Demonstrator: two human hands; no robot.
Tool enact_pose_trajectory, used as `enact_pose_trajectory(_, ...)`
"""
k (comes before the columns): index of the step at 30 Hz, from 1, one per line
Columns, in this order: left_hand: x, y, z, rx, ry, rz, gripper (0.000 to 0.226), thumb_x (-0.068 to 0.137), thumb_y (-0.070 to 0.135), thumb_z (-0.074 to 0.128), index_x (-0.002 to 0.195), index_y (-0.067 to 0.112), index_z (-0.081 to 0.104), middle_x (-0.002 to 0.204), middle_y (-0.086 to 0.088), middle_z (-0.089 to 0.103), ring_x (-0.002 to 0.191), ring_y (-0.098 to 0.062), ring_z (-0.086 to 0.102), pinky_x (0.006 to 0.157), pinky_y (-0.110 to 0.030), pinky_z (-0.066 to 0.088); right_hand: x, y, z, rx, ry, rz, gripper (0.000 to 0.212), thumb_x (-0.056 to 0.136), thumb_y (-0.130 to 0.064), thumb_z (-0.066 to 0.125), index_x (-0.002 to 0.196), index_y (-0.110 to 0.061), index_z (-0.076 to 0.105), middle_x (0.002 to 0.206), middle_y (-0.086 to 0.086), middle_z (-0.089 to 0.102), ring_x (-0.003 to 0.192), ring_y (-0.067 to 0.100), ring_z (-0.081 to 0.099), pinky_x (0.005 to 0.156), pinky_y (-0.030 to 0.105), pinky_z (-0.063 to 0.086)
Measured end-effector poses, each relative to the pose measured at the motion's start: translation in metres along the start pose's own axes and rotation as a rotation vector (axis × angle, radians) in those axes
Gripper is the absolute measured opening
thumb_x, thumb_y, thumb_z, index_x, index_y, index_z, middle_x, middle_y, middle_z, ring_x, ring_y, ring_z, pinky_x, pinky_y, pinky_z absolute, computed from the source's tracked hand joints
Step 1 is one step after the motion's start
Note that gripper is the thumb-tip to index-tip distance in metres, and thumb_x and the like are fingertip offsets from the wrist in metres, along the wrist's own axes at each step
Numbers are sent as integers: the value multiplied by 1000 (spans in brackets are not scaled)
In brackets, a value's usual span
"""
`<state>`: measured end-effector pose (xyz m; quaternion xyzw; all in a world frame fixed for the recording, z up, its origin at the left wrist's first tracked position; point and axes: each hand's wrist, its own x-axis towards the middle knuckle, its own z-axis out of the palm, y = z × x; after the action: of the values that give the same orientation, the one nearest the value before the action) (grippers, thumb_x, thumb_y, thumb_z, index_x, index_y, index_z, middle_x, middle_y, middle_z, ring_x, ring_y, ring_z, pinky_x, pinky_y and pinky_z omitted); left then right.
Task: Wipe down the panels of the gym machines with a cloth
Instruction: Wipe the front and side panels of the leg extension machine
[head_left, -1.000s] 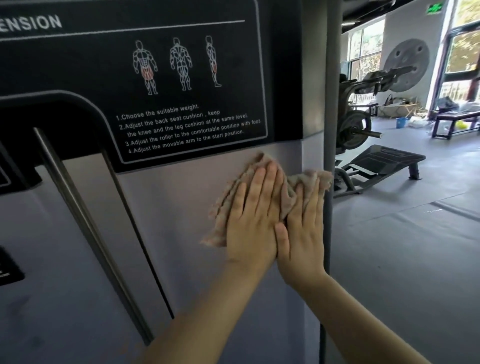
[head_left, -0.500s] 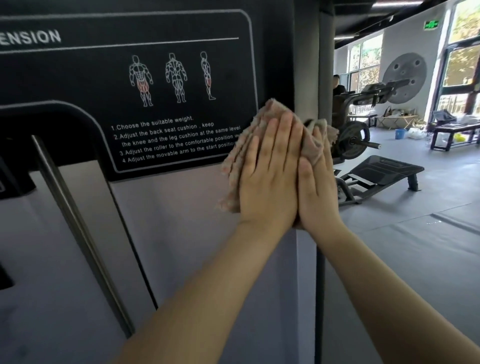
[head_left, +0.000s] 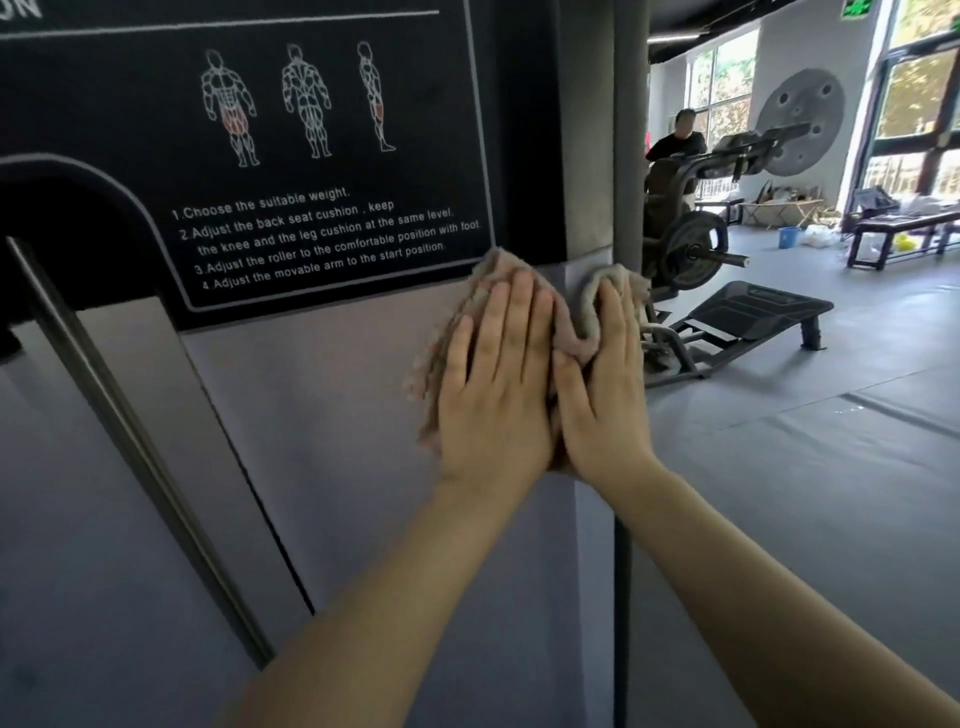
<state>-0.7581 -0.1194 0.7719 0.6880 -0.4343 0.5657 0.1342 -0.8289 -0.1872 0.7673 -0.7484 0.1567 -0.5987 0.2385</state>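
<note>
Half a second ago both hands and the cloth were up on the black sign, over the ends of the printed lines; now they have slid down onto the grey panel (head_left: 322, 441) just under the sign's bottom right corner. At the far left a shiny metal bar (head_left: 130, 441) slants down across the machine. Above it is the black instruction sign (head_left: 322, 156), with three little drawings of a body and four white lines of words. Next comes the cloth (head_left: 467, 317), pinkish-brown and rumpled, pressed flat on the grey panel and wrapped around the panel's right corner. The left hand (head_left: 493, 395) lies flat on the cloth with straight fingers held close together, pushing it against the front of the panel. The right hand (head_left: 605, 384) is right beside it, thumbs touching, also flat with straight fingers, pressing the cloth onto the corner edge next to a grey post (head_left: 631, 130). A fold of cloth bunches up between the two hands. Past the post, far away, a person (head_left: 675, 140) in black stands behind a weight machine (head_left: 696, 244) with a round plate on it. A low black bench (head_left: 748, 312) sits on the grey floor (head_left: 831, 467). At the far right are a blue bucket (head_left: 788, 236), a dark table (head_left: 904, 228) and big windows (head_left: 914, 88).
</note>
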Motion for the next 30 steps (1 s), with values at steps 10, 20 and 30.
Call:
enact_pose_trajectory(10, -10, 11, 8, -69, 14, 67, 69, 92, 31, 33, 146, 4, 0, 151, -9, 11, 141, -28, 7, 116, -38, -3, -18, 24, 11, 13, 80, -37, 64, 97, -40, 27, 145, 1, 20, 150, -4, 9, 142, 0, 2, 116, 21, 4)
enact_pose_trajectory(20, -166, 23, 34, -111, -319, 280, 84, 84, 41, 34, 147, 3, -7, 154, -15, -19, 144, -25, -14, 117, -38, -9, -166, 68, 20, -75, -212, 443, 71, 83, -69, 19, 136, -41, -21, 145, -27, -26, 135, -11, -20, 117, 22, 1)
enact_pose_trajectory(30, -53, -2, 11, -117, -16, 32, 66, 93, 30, 25, 147, 8, -7, 150, -7, 12, 143, -20, -9, 116, -36, -10, -55, 18, 25, -153, 42, -39, 64, 97, -39, 27, 144, 0, 5, 150, 12, 2, 143, 30, 3, 118, 32, -2)
